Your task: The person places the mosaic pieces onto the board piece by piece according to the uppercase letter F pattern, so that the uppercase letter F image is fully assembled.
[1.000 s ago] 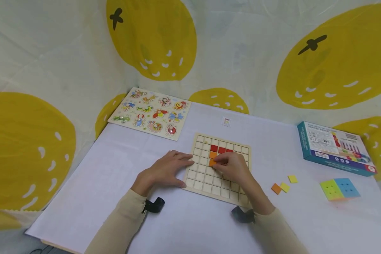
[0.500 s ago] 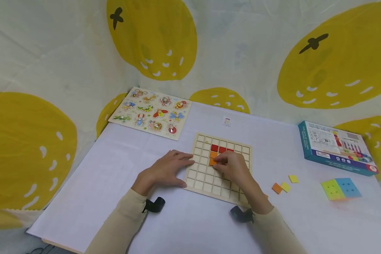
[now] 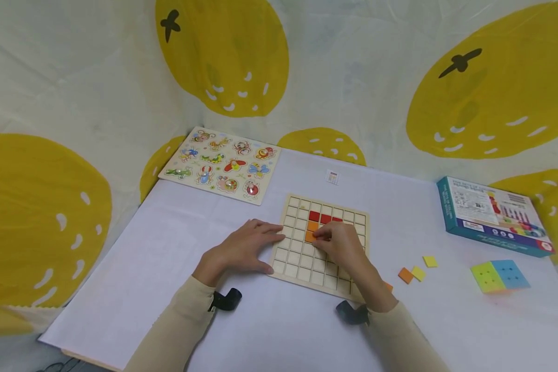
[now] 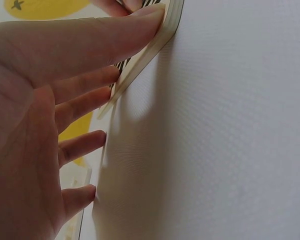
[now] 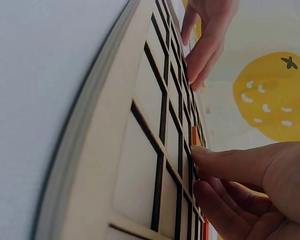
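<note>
A wooden grid board point(image 3: 302, 258) lies on the table, with red tiles point(image 3: 314, 216) in a row near its far side. Below the leftmost red one sits an orange tile point(image 3: 312, 226). My right hand point(image 3: 346, 245) pinches another orange square tile point(image 3: 309, 236) between thumb and fingertips, down at the cell just under it. In the right wrist view this orange tile point(image 5: 194, 135) stands slightly proud of the grid, thumb tip at its edge. My left hand point(image 3: 246, 247) is spread at the board's left side, its thumb point(image 4: 140, 22) on the near corner and fingertips along the edge.
Right of the board lie a loose orange tile point(image 3: 405, 275) and yellow tiles point(image 3: 430, 261). An orange piece point(image 3: 388, 287) peeks out behind the right forearm. Farther right are a puzzle cube point(image 3: 499, 276) and a box point(image 3: 497, 217). An insect puzzle point(image 3: 220, 165) and a small card point(image 3: 332, 177) lie behind.
The right forearm has shifted slightly left, uncovering an orange piece beside it. The pinched orange tile now lies flatter in its cell. My left hand has stayed put.
</note>
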Action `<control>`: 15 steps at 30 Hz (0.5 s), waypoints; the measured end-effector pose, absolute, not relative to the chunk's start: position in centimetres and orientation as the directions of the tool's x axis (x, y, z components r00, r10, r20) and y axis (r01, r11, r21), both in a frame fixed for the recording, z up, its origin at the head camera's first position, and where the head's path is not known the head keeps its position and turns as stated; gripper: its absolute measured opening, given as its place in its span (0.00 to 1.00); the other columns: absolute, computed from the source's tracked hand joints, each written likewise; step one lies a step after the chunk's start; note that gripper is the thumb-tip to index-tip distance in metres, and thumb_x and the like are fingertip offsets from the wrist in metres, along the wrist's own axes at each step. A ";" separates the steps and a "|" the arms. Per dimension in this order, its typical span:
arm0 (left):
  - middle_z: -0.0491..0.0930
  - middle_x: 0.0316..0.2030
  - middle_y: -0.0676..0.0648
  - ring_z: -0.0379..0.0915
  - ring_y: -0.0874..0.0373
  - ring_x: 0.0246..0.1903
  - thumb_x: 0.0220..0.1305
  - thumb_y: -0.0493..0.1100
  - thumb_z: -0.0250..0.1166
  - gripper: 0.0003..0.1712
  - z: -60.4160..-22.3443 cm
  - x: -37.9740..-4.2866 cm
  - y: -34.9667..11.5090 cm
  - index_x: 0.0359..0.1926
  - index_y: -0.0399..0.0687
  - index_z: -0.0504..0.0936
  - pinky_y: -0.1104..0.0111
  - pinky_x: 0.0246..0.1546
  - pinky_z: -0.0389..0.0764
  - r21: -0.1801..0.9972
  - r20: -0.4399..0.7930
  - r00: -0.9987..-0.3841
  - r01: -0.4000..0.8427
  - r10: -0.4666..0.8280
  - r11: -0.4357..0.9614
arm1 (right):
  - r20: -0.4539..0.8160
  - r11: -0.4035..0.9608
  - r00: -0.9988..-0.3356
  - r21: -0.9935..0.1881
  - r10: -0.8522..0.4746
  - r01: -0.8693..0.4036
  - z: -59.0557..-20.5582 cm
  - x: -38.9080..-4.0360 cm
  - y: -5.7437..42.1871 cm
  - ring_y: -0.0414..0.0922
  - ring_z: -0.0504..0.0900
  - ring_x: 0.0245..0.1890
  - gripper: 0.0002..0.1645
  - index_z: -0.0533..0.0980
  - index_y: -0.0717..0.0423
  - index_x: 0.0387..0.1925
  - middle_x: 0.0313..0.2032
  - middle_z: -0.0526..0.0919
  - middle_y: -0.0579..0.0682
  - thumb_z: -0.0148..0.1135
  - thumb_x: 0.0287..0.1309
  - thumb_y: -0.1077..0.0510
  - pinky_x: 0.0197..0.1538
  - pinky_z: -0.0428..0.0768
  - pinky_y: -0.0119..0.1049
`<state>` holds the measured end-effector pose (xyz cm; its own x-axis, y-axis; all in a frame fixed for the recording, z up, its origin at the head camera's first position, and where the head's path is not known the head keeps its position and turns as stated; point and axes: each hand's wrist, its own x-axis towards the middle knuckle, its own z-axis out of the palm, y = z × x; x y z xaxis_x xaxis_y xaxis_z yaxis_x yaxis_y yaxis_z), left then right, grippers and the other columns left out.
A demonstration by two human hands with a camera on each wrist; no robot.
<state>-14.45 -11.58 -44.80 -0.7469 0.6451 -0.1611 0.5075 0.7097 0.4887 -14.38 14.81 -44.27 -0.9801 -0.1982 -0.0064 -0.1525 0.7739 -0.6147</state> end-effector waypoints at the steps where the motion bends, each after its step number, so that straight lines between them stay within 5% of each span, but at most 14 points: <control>1: 0.63 0.77 0.55 0.58 0.50 0.74 0.53 0.57 0.78 0.46 -44.8 -14.5 -11.6 0.72 0.56 0.72 0.52 0.71 0.69 0.489 -0.161 -0.747 0.508 0.646 0.709 | -0.009 0.773 -0.980 -0.616 -0.197 -0.149 -44.2 -14.4 14.8 0.44 0.87 0.34 0.10 0.89 0.61 0.37 0.34 0.90 0.53 0.77 0.51 0.64 0.41 0.87 0.39; 15: 0.64 0.77 0.55 0.59 0.51 0.74 0.53 0.58 0.77 0.46 -44.8 -14.5 -11.6 0.73 0.56 0.72 0.53 0.71 0.69 0.492 -0.156 -0.747 0.509 0.647 0.706 | -0.028 0.760 -0.982 -0.637 -0.188 -0.128 -44.3 -14.3 15.0 0.44 0.87 0.35 0.10 0.88 0.61 0.38 0.36 0.90 0.53 0.77 0.52 0.64 0.42 0.87 0.39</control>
